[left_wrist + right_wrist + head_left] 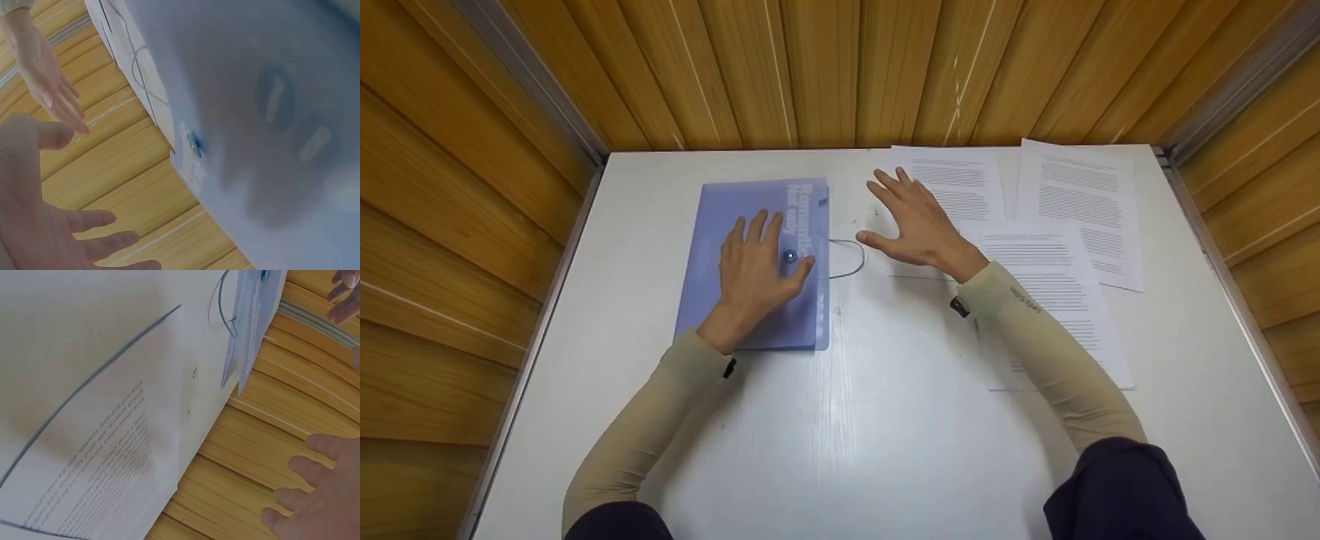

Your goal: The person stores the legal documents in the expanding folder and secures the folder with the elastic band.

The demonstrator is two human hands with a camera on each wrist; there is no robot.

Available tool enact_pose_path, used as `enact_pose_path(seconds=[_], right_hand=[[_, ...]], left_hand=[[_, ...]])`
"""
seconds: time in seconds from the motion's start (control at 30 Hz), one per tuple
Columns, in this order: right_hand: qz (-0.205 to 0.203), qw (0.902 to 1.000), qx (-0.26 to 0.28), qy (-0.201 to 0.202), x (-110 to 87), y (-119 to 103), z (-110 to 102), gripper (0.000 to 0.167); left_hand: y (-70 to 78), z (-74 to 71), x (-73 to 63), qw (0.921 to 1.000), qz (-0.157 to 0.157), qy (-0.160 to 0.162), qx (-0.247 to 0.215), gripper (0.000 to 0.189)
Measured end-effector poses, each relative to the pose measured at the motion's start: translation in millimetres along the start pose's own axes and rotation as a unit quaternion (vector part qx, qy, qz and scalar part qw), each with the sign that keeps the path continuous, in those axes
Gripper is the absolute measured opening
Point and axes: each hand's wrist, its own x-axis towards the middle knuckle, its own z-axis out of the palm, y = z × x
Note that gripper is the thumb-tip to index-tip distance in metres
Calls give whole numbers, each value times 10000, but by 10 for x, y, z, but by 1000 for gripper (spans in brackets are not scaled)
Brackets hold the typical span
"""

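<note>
A translucent blue document folder lies flat on the left part of the white table, a round button on its cover. From its right edge a thin elastic cord loop sticks out. Fingers spread, my left hand hovers over the folder and casts a shadow on it; the left wrist view shows a gap beneath the palm. My right hand, also with fingers spread, is in the air right of the cord, beside a printed sheet. Neither hand holds anything.
Two more printed sheets, one at the back right and one nearer, lie under and beyond my right forearm, overlapping. Wood-patterned walls enclose the table at the back and both sides.
</note>
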Motion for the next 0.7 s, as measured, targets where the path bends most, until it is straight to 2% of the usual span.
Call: enact_pose_path(seconds=[0.17,0.4,0.7], right_hand=[[-202,9996,121,-121,23,-74,167,97],[-327,9988,100,-337,70,-160,387,97],[-596,9947,244,-805,132,-234,624,96]], left_hand=[[26,131,-127,9997,14,-257,20,87],[89,253,-273,9991,60,-399,103,87],[190,335,-343,9978,65,-527,401,86]])
